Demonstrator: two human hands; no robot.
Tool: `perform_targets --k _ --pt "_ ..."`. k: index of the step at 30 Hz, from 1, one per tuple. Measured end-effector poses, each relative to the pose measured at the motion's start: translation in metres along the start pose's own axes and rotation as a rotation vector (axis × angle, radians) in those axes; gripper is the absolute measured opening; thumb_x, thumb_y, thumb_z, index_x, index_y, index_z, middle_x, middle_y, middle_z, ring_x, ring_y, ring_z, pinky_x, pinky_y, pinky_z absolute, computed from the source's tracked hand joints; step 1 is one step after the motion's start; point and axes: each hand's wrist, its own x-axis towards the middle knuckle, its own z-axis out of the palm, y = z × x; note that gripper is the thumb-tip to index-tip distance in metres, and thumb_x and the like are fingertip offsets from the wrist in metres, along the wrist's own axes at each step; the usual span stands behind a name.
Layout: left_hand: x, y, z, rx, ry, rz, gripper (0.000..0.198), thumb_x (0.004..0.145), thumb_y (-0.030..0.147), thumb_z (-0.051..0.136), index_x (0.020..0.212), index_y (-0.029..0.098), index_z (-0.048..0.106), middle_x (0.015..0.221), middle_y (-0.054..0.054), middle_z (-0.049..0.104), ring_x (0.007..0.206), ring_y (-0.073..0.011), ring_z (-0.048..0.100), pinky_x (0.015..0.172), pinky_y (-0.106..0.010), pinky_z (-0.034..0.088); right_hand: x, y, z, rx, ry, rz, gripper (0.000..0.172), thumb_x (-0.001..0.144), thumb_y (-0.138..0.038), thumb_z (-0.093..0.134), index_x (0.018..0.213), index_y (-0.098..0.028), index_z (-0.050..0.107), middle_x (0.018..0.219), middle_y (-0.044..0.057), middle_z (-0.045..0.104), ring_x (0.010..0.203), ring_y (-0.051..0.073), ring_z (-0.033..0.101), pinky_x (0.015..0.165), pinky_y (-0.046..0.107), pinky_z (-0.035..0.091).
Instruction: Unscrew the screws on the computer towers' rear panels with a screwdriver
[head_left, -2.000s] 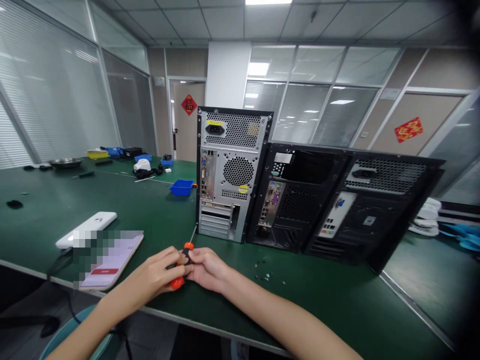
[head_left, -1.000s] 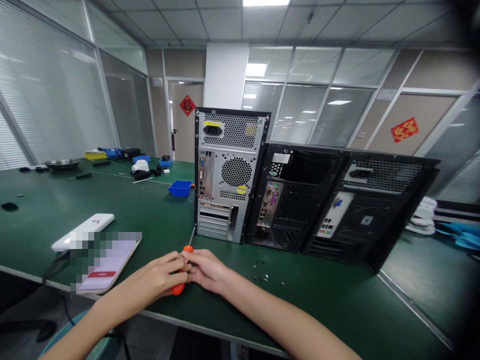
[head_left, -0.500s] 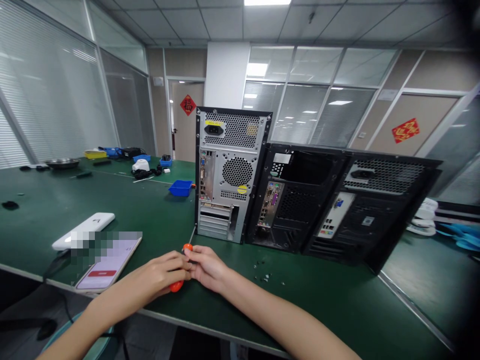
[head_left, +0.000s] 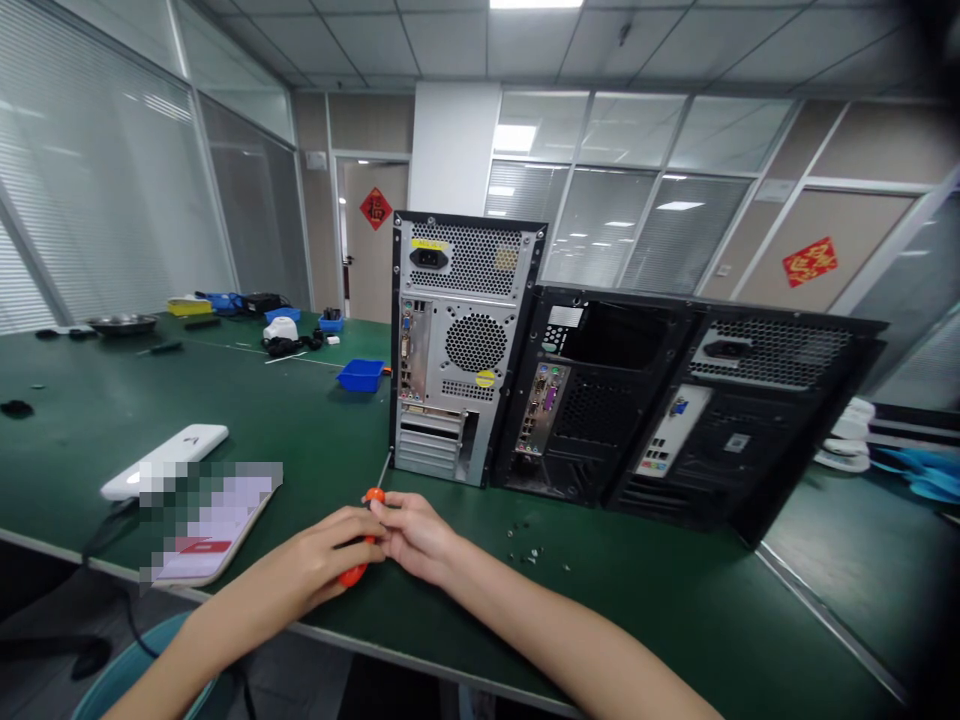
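Note:
My left hand (head_left: 315,562) and my right hand (head_left: 415,537) meet near the front edge of the green table (head_left: 660,610). Both are closed round an orange-and-black screwdriver (head_left: 365,532). Its thin metal shaft points away from me toward the silver computer case (head_left: 461,345), which stands upright with its rear panel facing me. Two black computer cases (head_left: 592,395) (head_left: 757,415) stand to its right. Several small screws (head_left: 529,550) lie loose on the table just right of my right hand.
A phone (head_left: 214,535) and a white flat device (head_left: 165,460) lie at the left, close to my left forearm. A blue bin (head_left: 361,375), a metal bowl (head_left: 121,324) and other small items sit farther back. White and blue things (head_left: 855,440) rest at the far right.
My hands have stayed together on the screwdriver, shifting it only slightly. The view has barely moved.

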Motion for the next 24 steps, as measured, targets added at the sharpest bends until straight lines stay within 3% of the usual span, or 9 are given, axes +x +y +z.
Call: perform_targets --k 5,8,11,24 --pt "-0.005 -0.001 0.020 0.084 0.208 -0.042 0.041 0.087 0.016 0.056 0.128 0.024 0.052 0.120 -0.010 0.060 0.115 -0.0190 0.055 0.096 -0.033 0.051 0.001 0.000 -0.001 0.000 -0.019 0.003 0.051 0.046 -0.031 0.089 0.082 -0.010 0.061 0.064 -0.002 0.061 0.056 0.008 0.056 0.061 0.026 0.045" --pt "-0.005 0.002 0.027 0.146 0.383 -0.108 0.037 0.087 0.027 0.058 0.123 0.020 0.054 0.112 -0.010 0.060 0.105 -0.0199 0.059 0.089 -0.031 0.053 0.001 -0.002 -0.002 0.003 -0.032 0.010 0.053 0.047 -0.033 0.089 0.084 -0.009 0.060 0.065 -0.001 0.062 0.058 0.010 0.059 0.065 0.029 0.047" --pt "-0.004 0.006 0.029 0.182 0.475 -0.153 0.033 0.086 0.028 0.061 0.116 0.017 0.056 0.101 -0.009 0.060 0.094 -0.0174 0.061 0.083 -0.027 0.054 0.001 -0.004 -0.001 0.011 -0.043 0.006 0.055 0.047 -0.034 0.089 0.087 -0.009 0.060 0.067 0.000 0.063 0.062 0.012 0.062 0.069 0.031 0.047" --pt "0.004 0.008 0.029 0.156 0.561 -0.094 0.014 0.086 0.019 0.061 0.099 0.016 0.057 0.090 -0.007 0.065 0.086 -0.0148 0.063 0.077 -0.026 0.056 0.001 -0.006 -0.003 0.006 -0.072 0.004 0.055 0.047 -0.033 0.088 0.089 -0.010 0.062 0.067 0.000 0.064 0.063 0.012 0.062 0.072 0.033 0.046"
